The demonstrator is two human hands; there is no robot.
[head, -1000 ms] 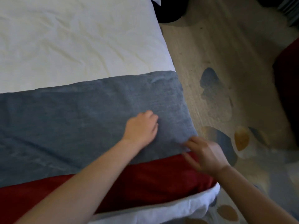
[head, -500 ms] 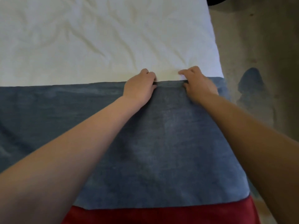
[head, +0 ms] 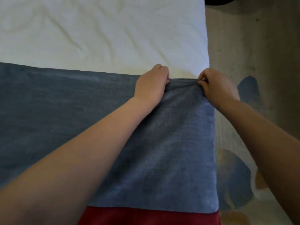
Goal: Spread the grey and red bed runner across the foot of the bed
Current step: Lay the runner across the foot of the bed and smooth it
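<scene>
The bed runner (head: 170, 143) lies flat across the white bed (head: 97, 30), its broad grey band on top and a red band showing at the bottom edge of the view. Both hands are at the runner's far edge near the bed's right side. My left hand (head: 151, 83) grips the grey edge with curled fingers. My right hand (head: 215, 85) pinches the same edge a short way to the right. The cloth between the two hands is bunched into small folds.
The white sheet above the runner is wrinkled. To the right of the bed is a pale carpet (head: 253, 54) with blue and tan patches. A dark object (head: 217, 0) sits on the floor at the top right.
Both hands moved from the runner's near right corner to its far edge and took hold of it. Since half a second ago they have gathered the cloth between them into folds.
</scene>
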